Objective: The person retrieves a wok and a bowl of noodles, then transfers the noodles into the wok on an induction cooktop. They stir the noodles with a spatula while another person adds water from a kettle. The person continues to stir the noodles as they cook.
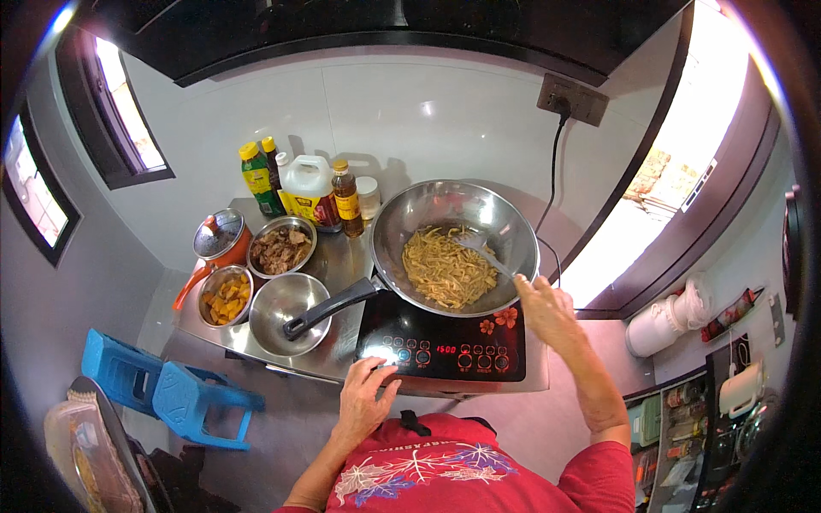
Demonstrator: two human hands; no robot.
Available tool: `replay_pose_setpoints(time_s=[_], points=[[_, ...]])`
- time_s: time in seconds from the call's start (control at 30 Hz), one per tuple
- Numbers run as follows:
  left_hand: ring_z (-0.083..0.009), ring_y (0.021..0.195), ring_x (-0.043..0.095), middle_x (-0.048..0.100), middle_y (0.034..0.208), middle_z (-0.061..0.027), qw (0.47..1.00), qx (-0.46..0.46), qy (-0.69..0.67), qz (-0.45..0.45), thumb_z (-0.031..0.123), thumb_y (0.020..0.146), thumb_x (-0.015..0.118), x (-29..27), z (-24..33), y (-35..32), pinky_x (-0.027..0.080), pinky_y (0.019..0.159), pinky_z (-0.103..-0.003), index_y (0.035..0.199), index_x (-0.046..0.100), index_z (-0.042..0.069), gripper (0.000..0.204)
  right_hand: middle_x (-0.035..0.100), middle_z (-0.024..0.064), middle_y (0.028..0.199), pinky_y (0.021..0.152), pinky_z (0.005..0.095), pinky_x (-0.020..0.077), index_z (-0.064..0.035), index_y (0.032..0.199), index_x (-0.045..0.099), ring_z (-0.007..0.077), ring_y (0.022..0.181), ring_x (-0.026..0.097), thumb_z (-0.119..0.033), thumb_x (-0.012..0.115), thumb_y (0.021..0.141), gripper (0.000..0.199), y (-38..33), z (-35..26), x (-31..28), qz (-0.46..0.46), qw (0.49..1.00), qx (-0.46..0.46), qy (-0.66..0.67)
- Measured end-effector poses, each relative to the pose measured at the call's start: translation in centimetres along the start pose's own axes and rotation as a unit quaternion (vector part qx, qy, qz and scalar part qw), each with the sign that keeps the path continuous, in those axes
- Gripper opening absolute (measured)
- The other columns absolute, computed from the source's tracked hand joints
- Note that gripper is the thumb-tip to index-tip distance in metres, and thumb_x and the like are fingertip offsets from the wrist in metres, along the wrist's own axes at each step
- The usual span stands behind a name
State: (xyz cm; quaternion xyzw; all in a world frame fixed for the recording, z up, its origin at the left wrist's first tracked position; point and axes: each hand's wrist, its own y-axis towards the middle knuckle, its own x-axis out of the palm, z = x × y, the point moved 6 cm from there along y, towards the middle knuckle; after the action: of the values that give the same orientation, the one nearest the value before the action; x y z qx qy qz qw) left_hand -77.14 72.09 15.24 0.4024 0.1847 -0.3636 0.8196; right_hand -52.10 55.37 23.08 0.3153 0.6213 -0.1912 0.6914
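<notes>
My right hand [547,309] is closed round the handle of a metal spatula [479,246], whose blade rests among brownish-yellow strips of food [445,278] in a steel wok [395,224]. The wok sits on a black induction cooker [402,329] with a lit red display, and its black handle [333,308] points left toward me. At the cooker's front left corner, my left hand [368,398] is empty, fingers apart, the tips touching the edge by the control panel. What the strips are, I cannot tell.
Left of the wok stand an empty steel bowl [272,309], a bowl of orange chunks [224,295], a bowl of brown meat pieces [280,248] and a lidded orange saucepan [233,248]. Several bottles [312,192] line the wall. A black cord [554,162] runs down behind the cooker. Blue stools [192,398] stand below left.
</notes>
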Motion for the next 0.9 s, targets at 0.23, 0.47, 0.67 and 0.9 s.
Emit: replay_pose_setpoints(time_s=[0.23, 0.47, 0.67, 0.9], points=[[-0.0296, 0.103, 0.055, 0.058, 0.108, -0.0101, 1.000, -0.006, 0.022, -0.015, 0.013, 0.076, 0.072, 1.0, -0.5, -0.1, 0.047, 0.087, -0.039, 0.101, 0.065, 0.008, 0.027, 0.056, 0.0139, 0.079, 0.057, 0.0426, 0.0483, -0.0071, 0.119, 0.056, 0.0327, 0.064, 0.060, -0.012, 0.051, 0.089, 0.031, -3.4, 0.8, -2.4, -0.032, 0.994, -0.089, 0.053], [-0.0290, 0.104, 0.055, 0.059, 0.109, -0.0095, 0.999, 0.001, 0.006, -0.037, 0.013, 0.076, 0.072, 2.6, 0.8, 0.2, 0.046, 0.089, -0.038, 0.100, 0.065, 0.007, 0.026, 0.057, 0.0124, 0.079, 0.057, 0.0414, 0.0478, -0.0111, 0.118, 0.058, 0.0306, 0.064, 0.060, -0.015, 0.057, 0.087, 0.031, -3.9, 2.6, -2.2, 0.003, 0.992, -0.083, 0.097], [-0.0288, 0.103, 0.056, 0.059, 0.109, -0.0095, 0.999, -0.006, 0.015, -0.042, 0.012, 0.076, 0.072, 2.9, 1.4, -0.1, 0.047, 0.088, -0.038, 0.101, 0.065, 0.007, 0.026, 0.057, 0.0138, 0.077, 0.062, 0.0439, 0.0478, -0.0114, 0.118, 0.057, 0.0328, 0.069, 0.061, -0.015, 0.055, 0.088, 0.029, -4.2, 3.8, -3.4, -0.035, 0.995, -0.050, 0.081], [-0.0274, 0.101, 0.057, 0.060, 0.108, -0.0081, 0.998, -0.011, 0.004, -0.061, 0.011, 0.076, 0.071, 3.3, 2.1, -1.0, 0.048, 0.087, -0.037, 0.101, 0.064, 0.007, 0.026, 0.057, 0.0144, 0.077, 0.064, 0.0461, 0.0476, -0.0148, 0.121, 0.053, 0.0341, 0.071, 0.061, -0.010, 0.054, 0.086, 0.036, -3.4, 4.4, -1.2, -0.042, 0.999, -0.018, 0.013]])
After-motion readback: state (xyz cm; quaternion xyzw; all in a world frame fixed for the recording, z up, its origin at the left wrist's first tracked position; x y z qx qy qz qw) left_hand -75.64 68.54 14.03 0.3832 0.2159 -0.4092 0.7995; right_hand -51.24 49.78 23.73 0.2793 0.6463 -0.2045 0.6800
